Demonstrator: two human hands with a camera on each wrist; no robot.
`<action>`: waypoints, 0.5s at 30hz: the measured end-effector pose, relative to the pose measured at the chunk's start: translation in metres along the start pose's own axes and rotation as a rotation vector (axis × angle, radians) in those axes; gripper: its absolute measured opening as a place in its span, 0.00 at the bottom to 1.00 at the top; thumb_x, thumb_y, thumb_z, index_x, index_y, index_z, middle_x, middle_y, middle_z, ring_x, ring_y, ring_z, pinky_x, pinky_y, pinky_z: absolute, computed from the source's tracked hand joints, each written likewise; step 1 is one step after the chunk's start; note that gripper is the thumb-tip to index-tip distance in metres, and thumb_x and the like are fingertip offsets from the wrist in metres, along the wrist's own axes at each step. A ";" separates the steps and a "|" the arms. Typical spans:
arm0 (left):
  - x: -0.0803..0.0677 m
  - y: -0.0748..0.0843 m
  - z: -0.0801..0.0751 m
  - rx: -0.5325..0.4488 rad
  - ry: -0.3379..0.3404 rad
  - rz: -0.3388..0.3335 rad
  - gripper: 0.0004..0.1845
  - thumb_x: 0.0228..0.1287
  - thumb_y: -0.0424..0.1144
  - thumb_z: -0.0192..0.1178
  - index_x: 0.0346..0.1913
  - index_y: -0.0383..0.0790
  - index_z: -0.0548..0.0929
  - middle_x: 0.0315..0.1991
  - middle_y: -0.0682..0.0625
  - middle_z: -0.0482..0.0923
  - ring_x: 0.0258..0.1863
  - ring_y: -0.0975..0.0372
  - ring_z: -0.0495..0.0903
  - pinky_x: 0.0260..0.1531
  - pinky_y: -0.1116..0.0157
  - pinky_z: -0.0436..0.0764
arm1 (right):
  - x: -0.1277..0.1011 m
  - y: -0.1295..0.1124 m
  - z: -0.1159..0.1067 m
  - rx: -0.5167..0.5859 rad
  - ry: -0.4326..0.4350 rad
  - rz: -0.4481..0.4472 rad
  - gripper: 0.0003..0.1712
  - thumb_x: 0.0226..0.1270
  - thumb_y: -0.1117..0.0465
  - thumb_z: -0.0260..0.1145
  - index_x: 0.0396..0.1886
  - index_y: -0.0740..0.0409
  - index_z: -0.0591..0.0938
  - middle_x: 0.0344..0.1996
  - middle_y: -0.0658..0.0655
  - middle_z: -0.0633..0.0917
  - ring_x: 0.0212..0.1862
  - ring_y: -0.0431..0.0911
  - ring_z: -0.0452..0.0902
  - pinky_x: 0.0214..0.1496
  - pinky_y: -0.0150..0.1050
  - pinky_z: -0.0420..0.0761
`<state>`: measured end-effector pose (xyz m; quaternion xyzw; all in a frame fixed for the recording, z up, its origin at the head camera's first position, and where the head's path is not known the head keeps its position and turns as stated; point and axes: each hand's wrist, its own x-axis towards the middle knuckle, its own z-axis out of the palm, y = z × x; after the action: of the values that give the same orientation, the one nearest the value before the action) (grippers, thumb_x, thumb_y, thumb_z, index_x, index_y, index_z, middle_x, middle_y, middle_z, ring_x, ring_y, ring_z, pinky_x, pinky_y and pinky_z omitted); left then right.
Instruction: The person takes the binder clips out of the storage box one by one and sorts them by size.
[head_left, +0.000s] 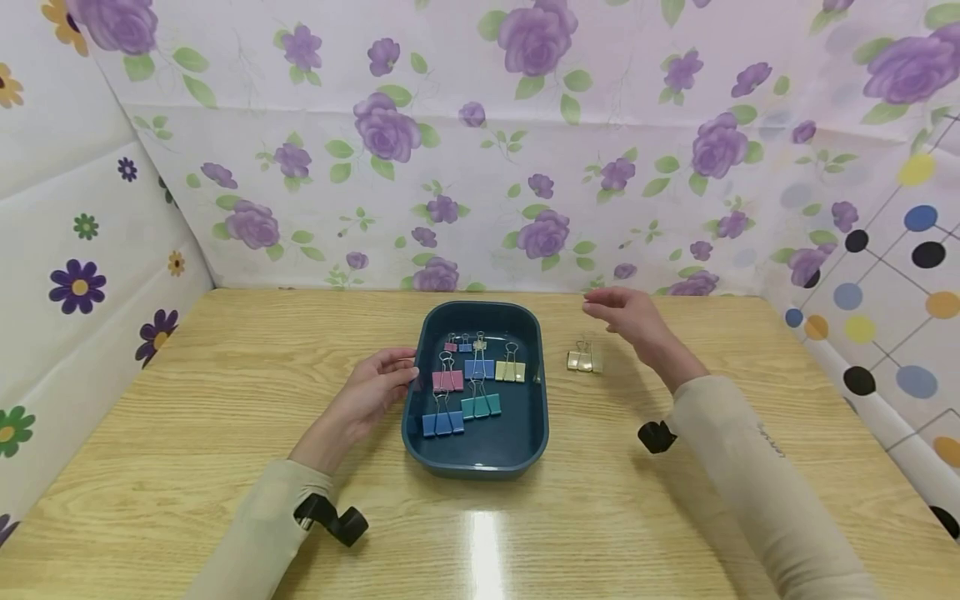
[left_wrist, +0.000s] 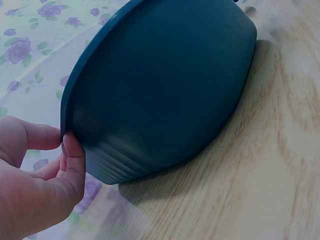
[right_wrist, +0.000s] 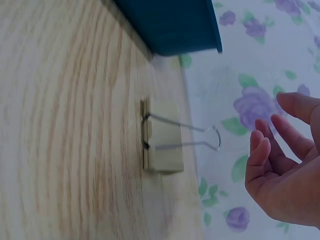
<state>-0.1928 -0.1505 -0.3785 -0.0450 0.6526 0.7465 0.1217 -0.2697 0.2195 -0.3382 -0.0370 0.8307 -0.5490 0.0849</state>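
A wooden table (head_left: 187, 400) stands before flowered wallpaper (head_left: 450, 150) and a dotted side panel (head_left: 892, 275).

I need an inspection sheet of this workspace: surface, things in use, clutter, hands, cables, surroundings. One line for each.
Surface: wooden table, light grain, with a glare spot at the near edge.
Things in use: dark teal tray mid-table, holding coloured binder clips in pink, blue, yellow and teal; one beige clip lies on the table right of the tray.
Clutter: nothing seen.
Hands: left hand touches the tray's left rim, thumb and fingers on its edge; right hand hovers open above the beige clip, holding nothing.
Cables: nothing seen; a black wrist mount sits on each sleeve.
Surroundings: floral sheets screen the back and left, a dotted sheet the right.
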 end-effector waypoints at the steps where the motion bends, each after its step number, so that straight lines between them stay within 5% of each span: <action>1: 0.000 0.000 0.000 0.000 -0.001 -0.001 0.21 0.69 0.24 0.51 0.64 0.26 0.65 0.44 0.45 0.70 0.38 0.61 0.77 0.39 0.72 0.78 | -0.001 -0.002 0.003 -0.012 -0.005 -0.006 0.26 0.72 0.55 0.61 0.63 0.65 0.73 0.60 0.64 0.74 0.62 0.56 0.67 0.63 0.56 0.66; 15: -0.001 0.001 0.000 0.008 0.002 -0.013 0.21 0.70 0.26 0.52 0.64 0.26 0.66 0.47 0.42 0.70 0.39 0.60 0.76 0.40 0.71 0.77 | -0.017 -0.023 0.044 -0.056 -0.115 -0.046 0.22 0.71 0.58 0.62 0.59 0.65 0.77 0.54 0.62 0.79 0.56 0.54 0.73 0.54 0.52 0.73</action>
<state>-0.1923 -0.1507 -0.3771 -0.0495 0.6555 0.7429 0.1261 -0.2459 0.1733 -0.3317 -0.0899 0.8384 -0.5243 0.1190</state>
